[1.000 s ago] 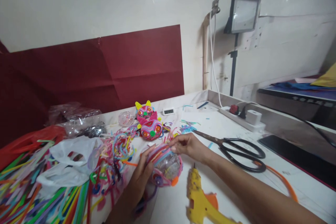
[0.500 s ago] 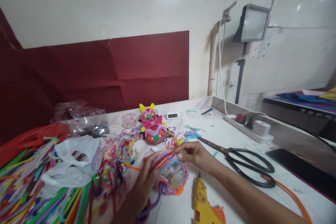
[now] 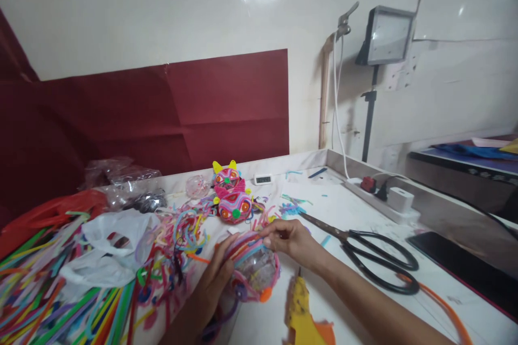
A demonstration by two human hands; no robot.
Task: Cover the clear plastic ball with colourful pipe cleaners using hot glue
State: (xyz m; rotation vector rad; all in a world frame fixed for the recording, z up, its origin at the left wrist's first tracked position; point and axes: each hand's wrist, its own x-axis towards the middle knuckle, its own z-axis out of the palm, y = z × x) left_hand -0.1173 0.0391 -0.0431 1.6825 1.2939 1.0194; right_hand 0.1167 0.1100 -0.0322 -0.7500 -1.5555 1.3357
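Note:
A clear plastic ball partly wrapped in coloured pipe cleaners (image 3: 254, 269) rests on the white table (image 3: 356, 215) in front of me. My left hand (image 3: 216, 279) cups its left side, fingers closed against it. My right hand (image 3: 288, 239) pinches a pipe cleaner strand at the top of the ball. A yellow glue gun (image 3: 300, 310) lies just right of the ball, near my right forearm.
Two finished pink cat-faced balls (image 3: 231, 195) sit behind. Loose pipe cleaner scraps (image 3: 178, 237), a white plastic bag (image 3: 109, 250) and bundled coloured strips (image 3: 48, 291) fill the left. Black scissors (image 3: 372, 250), a power strip (image 3: 380, 194), a phone (image 3: 469, 256) lie right.
The view has shifted slightly. Both hands stay on the wrapped ball, the right hand's fingers working along its top edge.

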